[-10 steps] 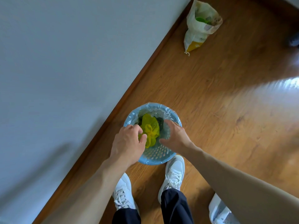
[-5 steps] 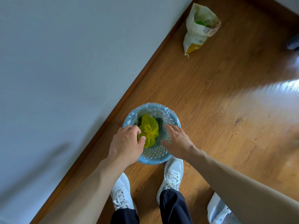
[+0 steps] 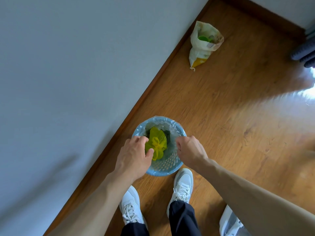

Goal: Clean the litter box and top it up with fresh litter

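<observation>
A small blue waste basket (image 3: 158, 173) with perforated sides stands on the wooden floor (image 3: 221, 116), just beside the dark skirting board (image 3: 150, 86) at the foot of the grey wall (image 3: 68, 65). A clear plastic liner (image 3: 173, 128) is folded over its rim. Inside lies a knotted yellow-green bag (image 3: 157, 142), on top of something dark that is too hidden to make out.

Both hands are over the basket, one at each side. The left hand (image 3: 134, 154) is at the rim on the wall side, its fingers curled down at the edge and its thumb reaching in beside the yellow-green bag; whether it actually pinches the liner or the rim cannot be told. The right hand (image 3: 189, 149) is at the opposite rim with its fingers bent in and closed on the liner's edge there, gathering the clear plastic up.

The person's two white sneakers (image 3: 182, 186) are planted on the floor just in front of the basket, under dark trouser legs. Well apart from the basket, farther along the skirting board, stands an opened white and yellow litter bag (image 3: 201, 51) with a green scoop (image 3: 203, 38) showing in its mouth. A white object (image 3: 230, 223) is cut off by the lower edge of the view, under the right forearm.
</observation>
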The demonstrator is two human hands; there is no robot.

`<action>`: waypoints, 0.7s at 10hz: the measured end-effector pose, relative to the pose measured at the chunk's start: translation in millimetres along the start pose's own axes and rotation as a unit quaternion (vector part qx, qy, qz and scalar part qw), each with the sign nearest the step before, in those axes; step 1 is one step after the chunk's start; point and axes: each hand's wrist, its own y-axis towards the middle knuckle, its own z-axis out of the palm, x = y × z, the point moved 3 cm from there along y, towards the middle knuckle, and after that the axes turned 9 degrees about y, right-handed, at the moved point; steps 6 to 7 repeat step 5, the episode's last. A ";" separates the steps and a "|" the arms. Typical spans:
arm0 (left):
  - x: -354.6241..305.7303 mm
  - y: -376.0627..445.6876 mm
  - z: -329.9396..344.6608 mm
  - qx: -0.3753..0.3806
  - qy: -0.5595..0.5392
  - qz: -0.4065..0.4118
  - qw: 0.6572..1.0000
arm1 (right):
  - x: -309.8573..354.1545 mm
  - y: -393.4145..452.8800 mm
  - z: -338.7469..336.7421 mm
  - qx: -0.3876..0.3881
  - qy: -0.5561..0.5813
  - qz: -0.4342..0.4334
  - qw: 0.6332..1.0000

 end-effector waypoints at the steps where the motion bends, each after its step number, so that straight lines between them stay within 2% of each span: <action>1: -7.9 -5.6 -14.8 -0.005 0.007 -0.002 1.000 | 10.6 -6.3 -7.6 0.087 0.028 -0.031 0.995; 2: -17.3 -14.3 -30.8 -0.011 0.016 -0.004 1.000 | 13.8 -19.8 -7.6 0.263 -0.131 -0.053 0.954; 5: -52.5 -57.3 -95.5 0.009 0.027 -0.010 1.000 | 59.3 -86.5 -108.2 0.214 -0.089 -0.060 0.971; 7: -52.5 -57.3 -95.5 0.009 0.027 -0.010 1.000 | 59.3 -86.5 -108.2 0.214 -0.089 -0.060 0.971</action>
